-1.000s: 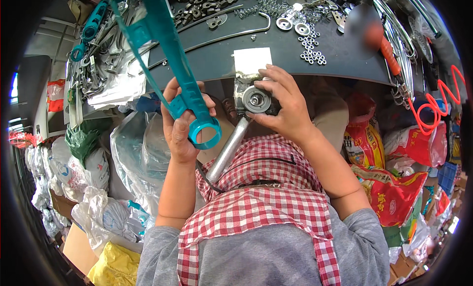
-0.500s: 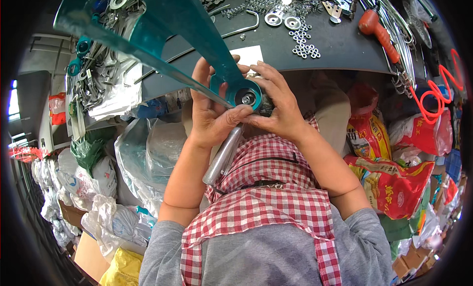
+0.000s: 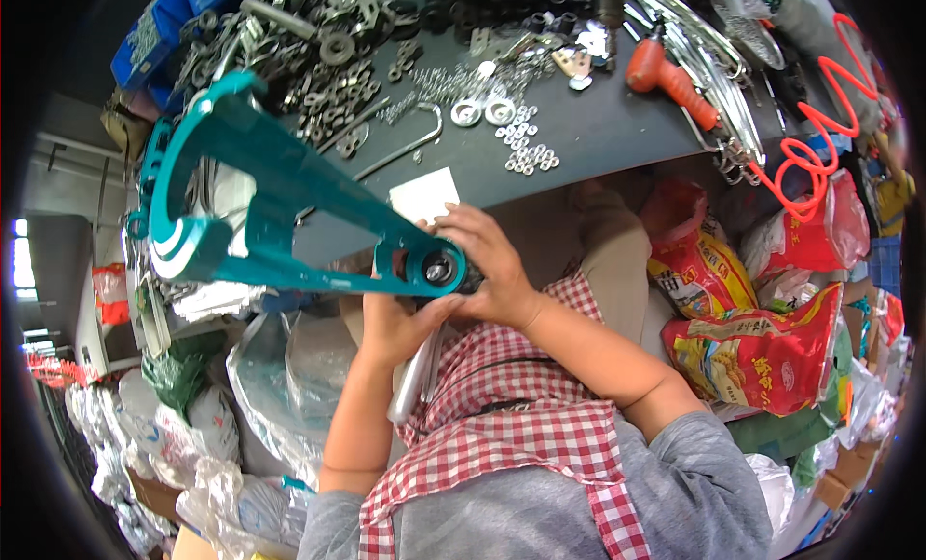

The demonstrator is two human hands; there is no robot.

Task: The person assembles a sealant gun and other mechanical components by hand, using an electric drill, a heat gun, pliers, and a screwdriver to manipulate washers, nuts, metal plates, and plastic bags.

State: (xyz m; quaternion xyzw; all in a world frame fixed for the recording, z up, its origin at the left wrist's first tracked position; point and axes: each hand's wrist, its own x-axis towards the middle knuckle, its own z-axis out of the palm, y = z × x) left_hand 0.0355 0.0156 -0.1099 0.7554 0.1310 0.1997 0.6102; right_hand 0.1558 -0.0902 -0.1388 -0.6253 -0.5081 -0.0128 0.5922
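A long teal frame (image 3: 299,174), wide and forked at its far left end, tapers to a round socket end close to my body. My left hand (image 3: 394,327) is wrapped under this narrow end, most of its fingers hidden behind the frame. From the right, my right hand (image 3: 497,271) curls around the socket, gripping it together with a dark part at its side. Inside the teal ring sits a metal bolt or shaft end (image 3: 438,269). A silver tube (image 3: 413,382) slants down below my hands toward the apron; its upper end is hidden.
On the dark bench (image 3: 598,126) lie small nuts (image 3: 526,145), springs (image 3: 434,85), two round metal discs (image 3: 482,111), a bent rod (image 3: 410,145) and white paper (image 3: 424,195). An orange-red power tool (image 3: 670,82) with a coiled red hose (image 3: 820,169) lies right. Bags (image 3: 757,353) crowd below.
The teal frame's wide end has swung down and away to the left, so its forked opening now shows. Both hands have shifted slightly left and lower with it, still gripping.
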